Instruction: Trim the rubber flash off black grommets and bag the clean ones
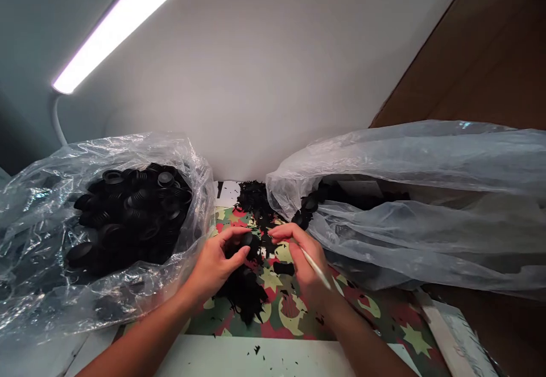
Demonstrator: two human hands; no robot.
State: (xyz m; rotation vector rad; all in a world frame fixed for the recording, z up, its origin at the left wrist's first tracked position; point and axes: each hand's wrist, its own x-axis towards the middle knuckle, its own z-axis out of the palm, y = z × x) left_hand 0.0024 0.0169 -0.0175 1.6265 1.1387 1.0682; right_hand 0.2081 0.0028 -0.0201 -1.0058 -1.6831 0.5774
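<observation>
From my seat away from the rig, I saw the left hand (215, 260) curved with thumb and forefinger narrowed around a small black cap (247, 241), which sat between their tips above the middle of the table. The right hand (304, 274) was close by, its fingers bent inward toward the cap, and I saw a thin white stick (318, 271) lying along its thumb side, gripped in the hand; I could not make out the stick's far tip. Below the hands I had a heap of black scraps (247, 298), and a dark curved piece (283, 269) lay just beside the right thumb. All this rested on a patterned mat (292, 311) with stars and moons, a white board (251, 360) at its near edge. To the left, a clear plastic bag (34, 252) gaped open, crowded with black lids (145, 201). To the right lay a cloudy plastic bag (384, 246), with black pieces (307, 207) at its mouth. Behind it leaned brown cardboard (482, 53), and a lit lamp (123, 30) slanted before the pale wall (264, 81).
</observation>
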